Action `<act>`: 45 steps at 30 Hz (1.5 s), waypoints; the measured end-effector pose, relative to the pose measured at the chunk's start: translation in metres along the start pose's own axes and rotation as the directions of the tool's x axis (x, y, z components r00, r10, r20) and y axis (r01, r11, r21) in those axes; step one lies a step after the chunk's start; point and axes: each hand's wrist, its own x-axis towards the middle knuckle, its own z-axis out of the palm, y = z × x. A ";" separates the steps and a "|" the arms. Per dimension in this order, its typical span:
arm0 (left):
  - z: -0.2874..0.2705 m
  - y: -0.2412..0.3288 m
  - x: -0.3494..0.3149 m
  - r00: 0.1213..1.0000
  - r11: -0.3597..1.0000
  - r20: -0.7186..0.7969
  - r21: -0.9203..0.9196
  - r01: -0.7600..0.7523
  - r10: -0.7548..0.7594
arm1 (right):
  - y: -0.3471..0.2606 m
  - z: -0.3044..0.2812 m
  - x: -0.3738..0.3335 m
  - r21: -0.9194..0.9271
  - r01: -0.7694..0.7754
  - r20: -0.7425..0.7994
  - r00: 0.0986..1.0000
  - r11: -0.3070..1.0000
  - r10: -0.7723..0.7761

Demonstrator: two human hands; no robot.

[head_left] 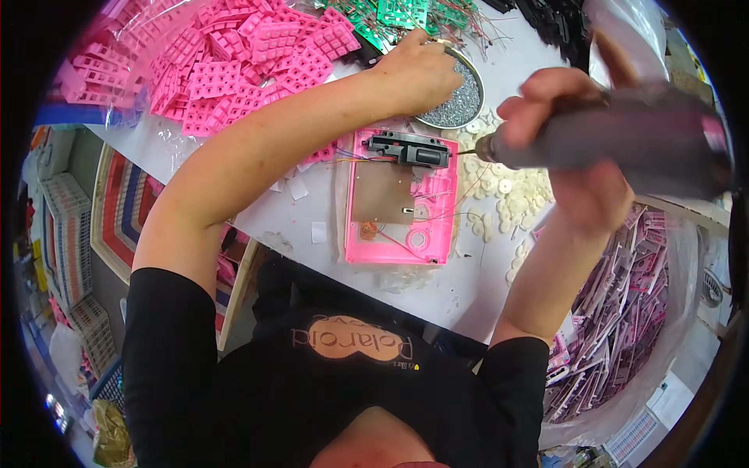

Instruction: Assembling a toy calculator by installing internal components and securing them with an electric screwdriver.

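Note:
My left hand (421,76) reaches over a round metal tin (481,100) of small silvery screws (460,105). Its fingers are curled together at the screws, and what they pinch, if anything, is hidden. My right hand (581,148), smeared by motion, grips a dark electric screwdriver (624,136), its bit pointing left. Between my arms lies an open pink plastic housing (399,253). Across its far end sits a black plastic mechanism (409,148), close to the bit's tip. A brown board (378,191) and thin wires lie inside the housing.
Pink button-like parts (257,62) are heaped at the far left, green circuit boards (402,13) at the back. Small cream-coloured round parts (507,187) spread right of the housing. Black parts (554,27) lie back right. A large bag of pink strips (616,312) stands below right.

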 end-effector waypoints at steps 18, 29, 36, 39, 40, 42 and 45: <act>-0.061 0.078 -0.123 0.918 0.765 -0.285 -0.644 0.030 -0.275 | 0.014 0.066 -0.029 0.147 0.215 -0.103 0.974 0.965 -0.201; -0.069 0.083 -0.110 0.866 0.858 -0.358 -0.494 0.142 -0.349 | 0.030 0.063 -0.027 0.175 0.269 -0.239 0.945 0.947 -0.224; -0.054 0.072 -0.106 0.967 0.947 -0.104 -0.251 0.200 -0.232 | 0.080 0.036 -0.016 0.046 0.231 -0.439 0.879 0.972 -0.188; -0.054 0.072 -0.106 0.965 0.943 -0.104 -0.259 0.207 -0.241 | 0.086 0.041 -0.012 0.121 0.263 -0.451 0.873 0.957 -0.183; -0.054 0.071 -0.106 0.965 0.942 -0.101 -0.263 0.209 -0.242 | 0.087 0.044 -0.013 0.047 0.176 -0.444 0.885 0.983 -0.137; -0.056 0.073 -0.109 0.964 0.937 -0.091 -0.275 0.216 -0.249 | 0.090 0.049 -0.017 -0.102 -0.001 -0.440 0.897 0.995 -0.044; -0.055 0.071 -0.106 0.964 0.933 -0.095 -0.290 0.213 -0.250 | 0.094 0.043 -0.024 -0.117 0.029 -0.435 0.897 0.993 -0.077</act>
